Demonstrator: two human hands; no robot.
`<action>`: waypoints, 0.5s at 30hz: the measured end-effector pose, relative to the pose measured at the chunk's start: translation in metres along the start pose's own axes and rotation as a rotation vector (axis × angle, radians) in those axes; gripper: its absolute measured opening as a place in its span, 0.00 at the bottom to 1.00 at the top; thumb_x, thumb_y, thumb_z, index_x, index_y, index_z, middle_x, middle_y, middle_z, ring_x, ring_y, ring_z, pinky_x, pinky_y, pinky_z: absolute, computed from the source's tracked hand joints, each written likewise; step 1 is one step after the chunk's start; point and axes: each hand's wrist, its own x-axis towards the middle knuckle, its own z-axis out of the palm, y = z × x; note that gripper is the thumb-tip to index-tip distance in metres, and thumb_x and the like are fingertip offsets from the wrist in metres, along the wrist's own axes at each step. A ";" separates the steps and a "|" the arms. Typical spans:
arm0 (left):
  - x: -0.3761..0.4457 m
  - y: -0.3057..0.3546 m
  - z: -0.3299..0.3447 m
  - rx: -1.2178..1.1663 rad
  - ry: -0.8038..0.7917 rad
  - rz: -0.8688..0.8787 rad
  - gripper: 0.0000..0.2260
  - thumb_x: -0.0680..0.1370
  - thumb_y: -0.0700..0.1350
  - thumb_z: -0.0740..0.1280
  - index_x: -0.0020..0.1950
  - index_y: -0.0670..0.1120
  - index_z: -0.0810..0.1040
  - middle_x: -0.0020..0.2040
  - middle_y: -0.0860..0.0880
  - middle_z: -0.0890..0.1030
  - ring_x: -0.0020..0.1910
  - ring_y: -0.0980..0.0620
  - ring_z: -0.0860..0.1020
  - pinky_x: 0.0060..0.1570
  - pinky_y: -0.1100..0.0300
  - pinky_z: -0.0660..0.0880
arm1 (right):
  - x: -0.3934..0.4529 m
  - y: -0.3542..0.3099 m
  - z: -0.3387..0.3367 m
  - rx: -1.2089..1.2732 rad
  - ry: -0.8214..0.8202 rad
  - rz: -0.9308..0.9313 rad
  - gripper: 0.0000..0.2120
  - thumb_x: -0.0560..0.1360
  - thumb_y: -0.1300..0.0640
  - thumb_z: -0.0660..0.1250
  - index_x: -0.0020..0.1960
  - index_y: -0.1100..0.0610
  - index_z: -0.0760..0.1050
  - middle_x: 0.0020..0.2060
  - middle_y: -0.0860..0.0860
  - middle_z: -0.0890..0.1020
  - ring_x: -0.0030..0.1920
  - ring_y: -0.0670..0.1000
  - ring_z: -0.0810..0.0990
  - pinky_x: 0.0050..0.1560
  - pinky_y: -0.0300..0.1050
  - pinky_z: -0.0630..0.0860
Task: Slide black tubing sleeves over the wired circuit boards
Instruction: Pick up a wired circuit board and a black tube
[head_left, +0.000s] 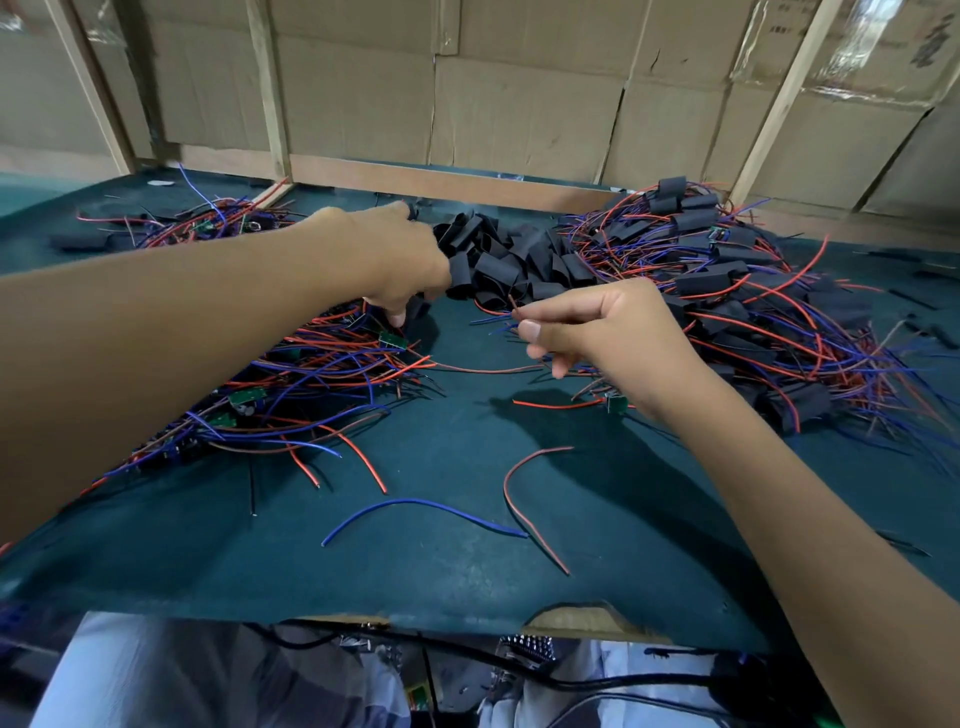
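Note:
A heap of loose black tubing sleeves (511, 260) lies at the middle back of the green mat. My left hand (400, 260) reaches down at the heap's left edge, fingers curled onto a black sleeve (418, 310) beside a small green circuit board (393, 340). My right hand (597, 325) hovers in front of the heap and pinches the ends of red and blue wires (511, 312). A green board (617, 402) peeks out under my right wrist. Bare wired boards (291, 384) are piled on the left. Boards with sleeves on them (753, 291) are piled on the right.
Loose wires lie on the green mat (441, 561): a blue one (415, 512) and red ones (524, 499) near the front. Cardboard walls with wooden battens (270, 88) close off the back. Cables and my lap show below the mat's front edge.

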 end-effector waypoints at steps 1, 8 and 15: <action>-0.004 0.003 -0.003 -0.015 0.092 -0.029 0.22 0.74 0.60 0.72 0.65 0.55 0.75 0.59 0.52 0.78 0.61 0.46 0.73 0.55 0.50 0.65 | 0.001 0.000 0.000 0.037 -0.005 0.008 0.05 0.73 0.65 0.76 0.46 0.56 0.87 0.36 0.54 0.87 0.32 0.48 0.84 0.33 0.37 0.78; -0.036 0.066 -0.019 -1.201 0.754 -0.217 0.17 0.72 0.46 0.77 0.60 0.49 0.83 0.55 0.50 0.84 0.54 0.53 0.80 0.57 0.64 0.71 | 0.005 -0.007 -0.009 0.292 0.064 0.070 0.05 0.69 0.67 0.77 0.41 0.58 0.86 0.33 0.57 0.83 0.27 0.48 0.74 0.22 0.36 0.60; -0.054 0.108 0.011 -1.274 0.973 -0.274 0.20 0.75 0.49 0.75 0.66 0.46 0.80 0.56 0.53 0.81 0.52 0.65 0.74 0.59 0.70 0.71 | 0.001 -0.009 -0.019 0.440 0.001 -0.021 0.08 0.72 0.56 0.75 0.48 0.59 0.87 0.45 0.59 0.86 0.35 0.48 0.74 0.30 0.37 0.60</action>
